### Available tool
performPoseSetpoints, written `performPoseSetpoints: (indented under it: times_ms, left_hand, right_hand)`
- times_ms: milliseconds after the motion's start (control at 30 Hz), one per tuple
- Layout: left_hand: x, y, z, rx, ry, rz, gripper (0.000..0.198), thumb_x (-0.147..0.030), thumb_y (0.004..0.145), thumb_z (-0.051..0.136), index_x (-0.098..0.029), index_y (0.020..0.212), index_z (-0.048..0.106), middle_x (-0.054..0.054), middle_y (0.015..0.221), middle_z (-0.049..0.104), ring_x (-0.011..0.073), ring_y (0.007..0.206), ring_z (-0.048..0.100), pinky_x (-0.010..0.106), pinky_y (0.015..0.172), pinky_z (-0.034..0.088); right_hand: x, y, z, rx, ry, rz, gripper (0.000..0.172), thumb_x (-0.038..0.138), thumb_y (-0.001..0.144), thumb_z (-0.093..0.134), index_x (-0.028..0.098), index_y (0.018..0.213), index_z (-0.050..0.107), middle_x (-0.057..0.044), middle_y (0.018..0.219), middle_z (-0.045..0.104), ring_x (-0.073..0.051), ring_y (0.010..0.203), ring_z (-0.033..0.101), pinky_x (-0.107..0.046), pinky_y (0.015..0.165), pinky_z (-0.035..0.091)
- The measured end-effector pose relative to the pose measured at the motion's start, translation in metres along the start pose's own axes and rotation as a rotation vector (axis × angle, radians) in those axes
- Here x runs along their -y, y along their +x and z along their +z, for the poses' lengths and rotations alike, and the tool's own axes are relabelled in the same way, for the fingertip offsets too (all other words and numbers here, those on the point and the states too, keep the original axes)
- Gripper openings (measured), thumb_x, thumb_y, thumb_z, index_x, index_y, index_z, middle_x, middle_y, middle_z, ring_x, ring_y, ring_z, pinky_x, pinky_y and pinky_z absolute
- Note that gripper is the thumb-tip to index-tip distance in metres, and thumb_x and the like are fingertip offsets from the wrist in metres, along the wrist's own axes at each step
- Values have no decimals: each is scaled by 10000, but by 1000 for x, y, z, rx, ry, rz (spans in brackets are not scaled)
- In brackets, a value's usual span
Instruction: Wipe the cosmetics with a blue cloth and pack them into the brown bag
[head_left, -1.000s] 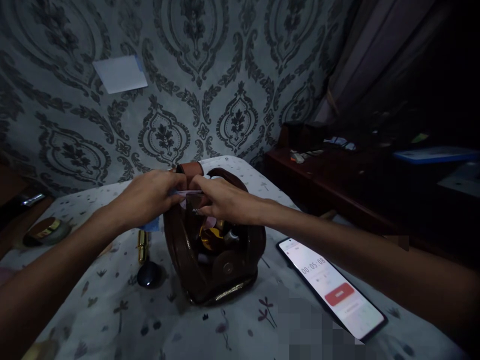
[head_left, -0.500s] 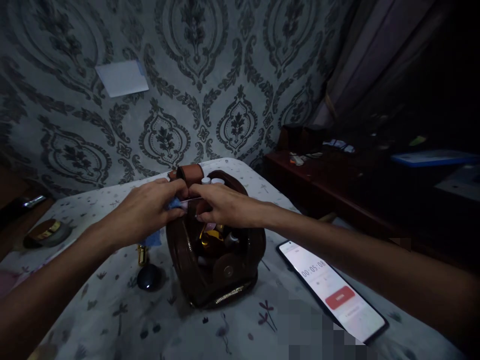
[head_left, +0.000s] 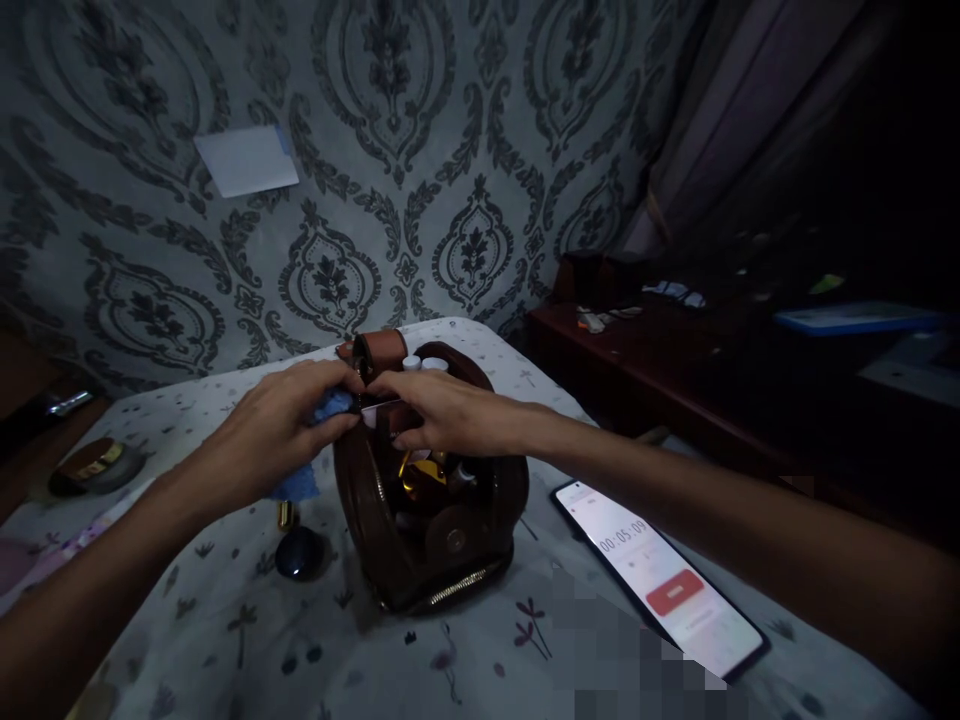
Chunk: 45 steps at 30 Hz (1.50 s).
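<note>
An unzipped brown bag [head_left: 431, 575] stands on the patterned cloth, with a gold item [head_left: 421, 476] and other small things inside. At its upper left edge my left hand [head_left: 285, 415] is closed, thumb and fingers pinched near the rim. Blue material [head_left: 332, 404] shows between its thumb and fingers, and more hangs below the palm. My right hand [head_left: 442, 412] reaches over the bag's opening, fingers bent at the same edge beside a thin pale item [head_left: 370, 416]. What its fingertips grip is too dark to make out. White caps [head_left: 434, 364] stick up behind that hand.
A phone [head_left: 667, 580] showing a timer lies right of the bag. Left of the bag are a round dark object [head_left: 298, 553] and a small gold one [head_left: 285, 515]. A round container [head_left: 97, 465] sits farther left. A dark red table [head_left: 600, 350] stands behind right.
My left hand has shifted slightly left, and its fingertips are a little farther from my right hand's. The blue material moved slightly left with it.
</note>
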<state>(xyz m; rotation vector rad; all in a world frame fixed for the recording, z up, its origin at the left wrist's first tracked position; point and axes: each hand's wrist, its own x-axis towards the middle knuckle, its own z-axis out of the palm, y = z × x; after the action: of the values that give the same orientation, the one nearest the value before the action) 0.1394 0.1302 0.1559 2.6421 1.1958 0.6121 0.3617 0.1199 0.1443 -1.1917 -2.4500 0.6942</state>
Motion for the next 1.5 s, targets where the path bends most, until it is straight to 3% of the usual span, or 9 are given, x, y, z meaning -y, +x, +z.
performPoseSetpoints:
  times_ms: [233,400,900,1067,1300,1500]
  left_hand:
    - [-1,-13,-4,-44,-60,-101,253,-417,867,557,-245,1026,652,18,980,716,214,850,626,310,752,468]
    - [6,-30,2,-96,-68,-167,271,-441,880,547,-239,1033,641,22,992,722,221,891,639,306,778,477]
    - [14,-71,26,-30,-114,-251,288,-487,888,524,-245,992,639,7,881,709,196,758,637,268,682,478]
    - [22,-85,40,-4,-143,-283,290,-500,916,514,-249,1015,622,-12,801,691,178,687,618,262,671,482]
    - [36,-95,51,49,-179,-243,251,-448,920,518,-250,1033,623,33,1011,721,216,917,674,271,770,514]
    - [41,-97,54,76,-182,-232,240,-427,918,511,-240,994,640,38,983,728,217,895,682,280,779,527]
  right_hand:
    - [4,-3,0,6,41,-22,539,36,782,682,138,1291,541,-54,1051,697,-200,971,659,-282,784,469]
    - [5,-5,1,19,17,-9,564,29,778,675,150,1312,536,-27,953,698,-204,973,655,-303,827,464]
    - [1,-11,7,24,-151,-71,545,56,777,724,150,1284,546,-106,1173,614,-243,1064,590,-346,891,432]
    - [4,-18,7,16,-152,-74,520,78,804,706,161,1293,550,-107,1153,633,-242,1055,591,-341,875,433]
    - [1,-13,6,1,-91,-53,474,36,787,693,147,1234,580,-69,1035,683,-213,974,617,-285,782,421]
    - [5,4,-4,-16,-203,-6,239,20,813,637,127,1026,632,-39,886,655,-175,844,586,-253,693,367]
